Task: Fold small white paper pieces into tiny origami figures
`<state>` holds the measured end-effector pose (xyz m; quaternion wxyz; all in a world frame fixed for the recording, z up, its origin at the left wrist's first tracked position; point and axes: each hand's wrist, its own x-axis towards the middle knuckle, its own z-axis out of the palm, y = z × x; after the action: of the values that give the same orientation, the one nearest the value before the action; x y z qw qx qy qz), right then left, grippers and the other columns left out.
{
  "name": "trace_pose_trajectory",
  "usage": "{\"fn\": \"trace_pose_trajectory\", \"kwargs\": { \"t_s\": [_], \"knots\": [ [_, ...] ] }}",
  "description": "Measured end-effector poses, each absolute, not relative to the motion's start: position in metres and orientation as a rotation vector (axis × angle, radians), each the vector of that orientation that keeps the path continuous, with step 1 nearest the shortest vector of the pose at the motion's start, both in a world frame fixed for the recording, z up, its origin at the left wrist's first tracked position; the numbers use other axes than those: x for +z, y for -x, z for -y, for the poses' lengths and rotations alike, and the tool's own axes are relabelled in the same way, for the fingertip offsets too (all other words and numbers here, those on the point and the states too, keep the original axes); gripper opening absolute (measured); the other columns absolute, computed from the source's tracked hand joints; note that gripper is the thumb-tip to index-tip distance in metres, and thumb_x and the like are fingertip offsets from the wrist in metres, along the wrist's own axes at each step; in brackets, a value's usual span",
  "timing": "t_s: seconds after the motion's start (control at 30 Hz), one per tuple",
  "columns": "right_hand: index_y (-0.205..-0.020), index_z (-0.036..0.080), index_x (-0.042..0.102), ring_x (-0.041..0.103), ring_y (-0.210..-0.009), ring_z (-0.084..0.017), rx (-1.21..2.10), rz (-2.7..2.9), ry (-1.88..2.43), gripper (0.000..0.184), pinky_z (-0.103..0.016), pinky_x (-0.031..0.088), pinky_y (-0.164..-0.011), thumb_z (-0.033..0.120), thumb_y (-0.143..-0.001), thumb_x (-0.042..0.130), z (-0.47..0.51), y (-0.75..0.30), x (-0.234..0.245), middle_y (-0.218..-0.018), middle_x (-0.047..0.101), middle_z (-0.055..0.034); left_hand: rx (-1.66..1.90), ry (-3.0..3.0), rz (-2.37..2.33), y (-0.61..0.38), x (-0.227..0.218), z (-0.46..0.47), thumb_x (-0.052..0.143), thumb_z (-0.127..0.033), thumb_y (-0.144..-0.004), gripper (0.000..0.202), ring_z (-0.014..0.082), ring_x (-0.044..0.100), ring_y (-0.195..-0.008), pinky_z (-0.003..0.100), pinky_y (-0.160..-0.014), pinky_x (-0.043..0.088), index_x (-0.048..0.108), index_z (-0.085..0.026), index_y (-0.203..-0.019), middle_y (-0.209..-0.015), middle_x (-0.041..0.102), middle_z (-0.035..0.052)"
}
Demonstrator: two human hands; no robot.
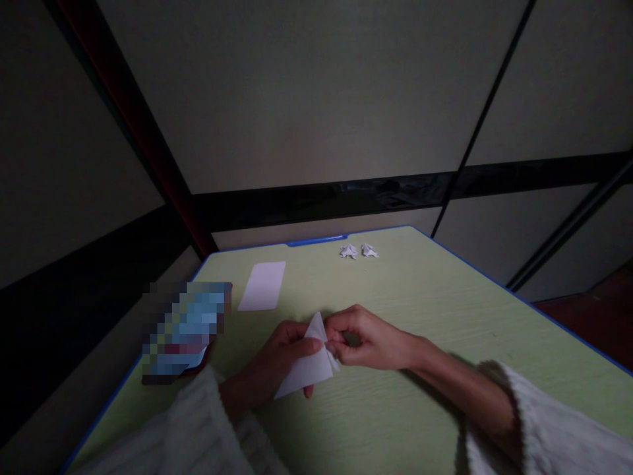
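A folded, pointed piece of plain white paper is held just above the near-middle part of a pale green, wood-grained counter with a blue edge, its tip aimed toward 12 o'clock. The left hand grips it from the 9 o'clock side, thumb pressed on the upper face and fingers behind, one fingertip peeking out at the paper's 6 o'clock. The right hand pinches the layered folds at the paper's 3 o'clock side between thumb and bent fingers. Seen from the folded piece, a flat rectangular white paper sheet lies at 11 o'clock, and two small folded white paper figures sit side by side at 1 o'clock. A flat rectangular device with a reddish rim is at about 10 o'clock, its face blurred by pixelation. A slim blue plastic strip lies along the counter's far edge at 12 o'clock.
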<state>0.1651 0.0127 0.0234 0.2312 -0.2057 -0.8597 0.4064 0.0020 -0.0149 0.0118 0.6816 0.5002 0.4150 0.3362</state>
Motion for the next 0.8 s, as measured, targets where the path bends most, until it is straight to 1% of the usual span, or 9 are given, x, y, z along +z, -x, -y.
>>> {"fn": "trace_pose_trajectory", "kwargs": {
  "t_s": [0.1,0.23,0.4,0.53,0.63,0.8],
  "knots": [
    [-0.057,0.013,0.04,0.027,-0.047,-0.004,1.246,2.295,0.579,0.014,-0.016,0.023,-0.042,0.017,-0.07,0.041,-0.0128,-0.1649,0.0239,-0.051,0.03,0.0057,0.772,-1.141,-0.929,-0.0022,0.0112,0.0149,0.058,-0.033,-0.057,0.022,0.0077,0.045,-0.028,0.016,-0.027,0.032,0.055,-0.011,-0.051,-0.039,0.052,-0.0027],
    [-0.06,0.012,0.042,0.032,-0.049,-0.004,1.444,2.21,0.554,0.01,-0.016,0.027,-0.045,0.012,-0.07,0.039,-0.0132,-0.1642,0.0235,-0.053,0.036,0.0048,0.775,-1.165,-0.971,-0.0035,0.0115,0.0153,0.059,-0.035,-0.055,0.025,0.0085,0.046,-0.03,0.018,-0.029,0.034,0.057,-0.01,-0.054,-0.041,0.053,-0.0016],
    [-0.062,0.011,0.043,0.036,-0.05,-0.004,1.513,2.172,0.538,0.01,-0.016,0.029,-0.046,0.009,-0.07,0.038,-0.0152,-0.1648,0.0218,-0.055,0.04,0.004,0.758,-1.222,-1.035,-0.0044,0.0151,0.0149,0.059,-0.038,-0.056,0.028,0.0084,0.045,-0.033,0.019,-0.032,0.033,0.057,-0.011,-0.056,-0.042,0.052,-0.0022],
    [-0.06,0.012,0.042,0.032,-0.049,-0.004,1.475,2.232,0.555,0.01,-0.016,0.027,-0.045,0.011,-0.069,0.04,-0.0156,-0.1654,0.0214,-0.053,0.035,0.0049,0.767,-1.293,-1.029,-0.0031,0.0144,0.014,0.058,-0.035,-0.056,0.025,0.005,0.038,-0.033,0.016,-0.033,0.026,0.056,-0.01,-0.051,-0.039,0.045,-0.0046],
    [-0.056,0.013,0.039,0.028,-0.047,-0.004,1.335,2.306,0.581,0.013,-0.016,0.024,-0.043,0.013,-0.069,0.041,-0.0139,-0.1652,0.0219,-0.051,0.03,0.0057,0.796,-1.286,-1.04,-0.0021,0.0129,0.0142,0.059,-0.031,-0.055,0.022,0.0034,0.033,-0.034,0.016,-0.034,0.022,0.055,-0.01,-0.048,-0.038,0.042,-0.0058],
    [-0.054,0.014,0.035,0.027,-0.045,-0.003,1.164,2.38,0.6,0.014,-0.015,0.022,-0.04,0.011,-0.067,0.041,-0.0106,-0.1655,0.0224,-0.05,0.03,0.0061,0.739,-1.177,-1.069,-0.0027,0.0157,0.0163,0.058,-0.03,-0.054,0.019,0.0049,0.037,-0.032,0.016,-0.032,0.024,0.054,-0.012,-0.05,-0.037,0.045,-0.0056]
  ]
}}
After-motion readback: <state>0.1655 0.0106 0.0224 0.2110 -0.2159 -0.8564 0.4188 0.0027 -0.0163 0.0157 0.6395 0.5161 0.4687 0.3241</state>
